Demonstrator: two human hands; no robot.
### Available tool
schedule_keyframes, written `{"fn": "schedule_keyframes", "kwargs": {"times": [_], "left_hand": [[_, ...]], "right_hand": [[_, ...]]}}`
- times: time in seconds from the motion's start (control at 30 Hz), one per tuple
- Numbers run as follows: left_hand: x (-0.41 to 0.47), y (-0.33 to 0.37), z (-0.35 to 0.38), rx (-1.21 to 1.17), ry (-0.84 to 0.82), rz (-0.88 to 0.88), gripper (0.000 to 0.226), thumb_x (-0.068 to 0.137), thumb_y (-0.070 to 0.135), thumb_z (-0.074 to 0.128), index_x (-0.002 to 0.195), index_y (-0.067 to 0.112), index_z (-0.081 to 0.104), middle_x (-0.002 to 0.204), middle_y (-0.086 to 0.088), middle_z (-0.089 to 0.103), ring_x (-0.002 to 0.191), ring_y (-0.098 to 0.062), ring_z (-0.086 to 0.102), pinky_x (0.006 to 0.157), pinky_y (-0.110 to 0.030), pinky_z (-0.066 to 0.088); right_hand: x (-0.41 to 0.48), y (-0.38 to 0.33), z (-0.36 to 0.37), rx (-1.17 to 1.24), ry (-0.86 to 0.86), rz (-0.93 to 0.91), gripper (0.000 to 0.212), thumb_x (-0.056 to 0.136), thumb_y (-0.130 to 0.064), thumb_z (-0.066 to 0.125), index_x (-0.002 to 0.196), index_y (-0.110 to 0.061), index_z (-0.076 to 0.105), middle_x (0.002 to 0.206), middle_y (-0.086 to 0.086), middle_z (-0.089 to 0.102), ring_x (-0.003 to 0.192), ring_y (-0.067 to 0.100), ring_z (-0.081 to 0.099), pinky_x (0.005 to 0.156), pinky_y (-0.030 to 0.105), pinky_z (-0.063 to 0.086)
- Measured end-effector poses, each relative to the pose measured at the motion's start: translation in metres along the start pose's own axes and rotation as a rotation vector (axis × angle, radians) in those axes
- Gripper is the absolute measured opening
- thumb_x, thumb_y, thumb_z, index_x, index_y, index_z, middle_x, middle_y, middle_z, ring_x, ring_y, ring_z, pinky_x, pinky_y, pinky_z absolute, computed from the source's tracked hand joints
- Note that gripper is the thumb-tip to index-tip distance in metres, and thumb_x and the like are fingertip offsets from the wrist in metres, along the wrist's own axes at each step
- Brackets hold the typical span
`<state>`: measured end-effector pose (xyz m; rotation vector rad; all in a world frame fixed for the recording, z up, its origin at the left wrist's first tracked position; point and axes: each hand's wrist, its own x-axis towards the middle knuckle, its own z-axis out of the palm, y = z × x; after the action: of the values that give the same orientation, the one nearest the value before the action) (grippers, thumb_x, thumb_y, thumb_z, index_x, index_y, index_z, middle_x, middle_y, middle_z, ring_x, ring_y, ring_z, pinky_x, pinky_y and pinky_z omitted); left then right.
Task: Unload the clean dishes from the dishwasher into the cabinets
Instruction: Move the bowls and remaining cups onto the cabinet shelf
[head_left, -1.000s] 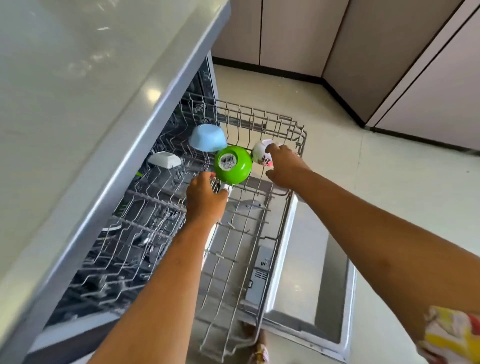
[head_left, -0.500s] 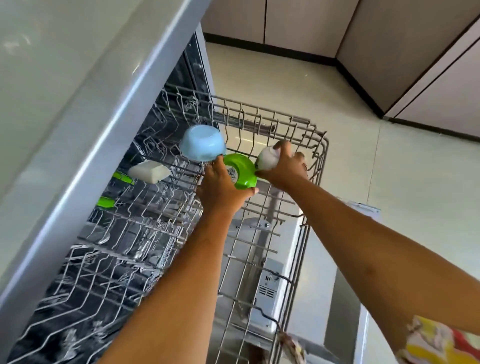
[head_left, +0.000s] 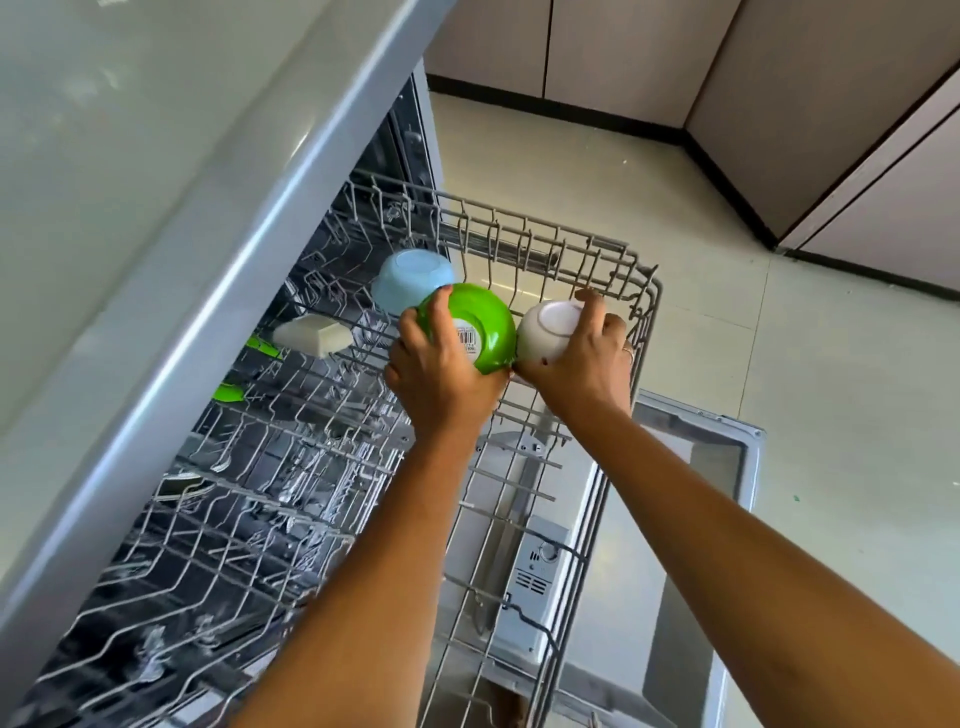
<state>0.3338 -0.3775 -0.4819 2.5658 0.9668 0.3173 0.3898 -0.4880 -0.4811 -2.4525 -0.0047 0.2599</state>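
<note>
Clutching the upturned green bowl, the left hand has a closed grip; just beside it, the right hand clasps the white cup.

The rack is bare grey metal wire, dull with small glints. The green bowl looks like glossy plastic and carries a paper barcode label. The blue bowl is smooth and softly shiny, the white cup smooth, nearly matt. The counter is polished and reflective; the floor tiles have a low sheen.
</note>
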Motion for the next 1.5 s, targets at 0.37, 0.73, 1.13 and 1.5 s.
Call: {"fn": "schedule_keyframes", "kwargs": {"times": [0.37,0.73,1.13,1.5], "left_hand": [[-0.117,-0.055,-0.079,-0.191,-0.084,-0.236,0.104,0.047,0.042,0.085,0.133,0.037,0.027,0.132,-0.011,0.038,0.110,-0.035,0.045,0.071,-0.031,0.034],[-0.274,-0.082,-0.215,-0.211,-0.007,-0.322,0.108,0.045,0.047,0.086,0.134,0.032,0.027,0.130,-0.011,0.038,0.114,-0.036,0.045,0.093,-0.041,0.038],[-0.384,-0.116,-0.411,-0.088,0.291,-0.381,0.111,0.042,0.054,0.084,0.134,0.040,0.025,0.126,-0.004,0.038,0.111,-0.034,0.045,0.088,-0.040,0.042],[-0.391,-0.142,-0.653,-0.035,0.737,-0.441,0.112,0.040,0.052,0.085,0.133,0.046,0.022,0.128,-0.003,0.037,0.115,-0.036,0.043,0.088,-0.043,0.045]], "right_hand": [[-0.114,0.004,-0.027,0.049,-0.170,-0.154,0.117,0.056,-0.050,0.083,0.147,-0.015,0.019,0.136,0.011,0.034,0.125,0.033,0.039,0.104,0.039,0.035],[-0.277,-0.016,-0.092,0.092,-0.257,-0.305,0.106,0.050,-0.045,0.088,0.139,-0.017,0.036,0.132,0.008,0.039,0.122,0.026,0.041,0.104,0.034,0.036],[-0.437,-0.124,-0.155,0.190,-0.300,-0.670,0.108,0.046,-0.053,0.086,0.135,-0.015,0.038,0.123,0.009,0.041,0.111,0.028,0.049,0.090,0.033,0.043],[-0.549,-0.347,-0.212,0.644,-0.376,-1.076,0.090,0.043,-0.051,0.084,0.121,-0.021,0.049,0.113,0.002,0.049,0.099,0.011,0.045,0.083,0.022,0.038]]}}
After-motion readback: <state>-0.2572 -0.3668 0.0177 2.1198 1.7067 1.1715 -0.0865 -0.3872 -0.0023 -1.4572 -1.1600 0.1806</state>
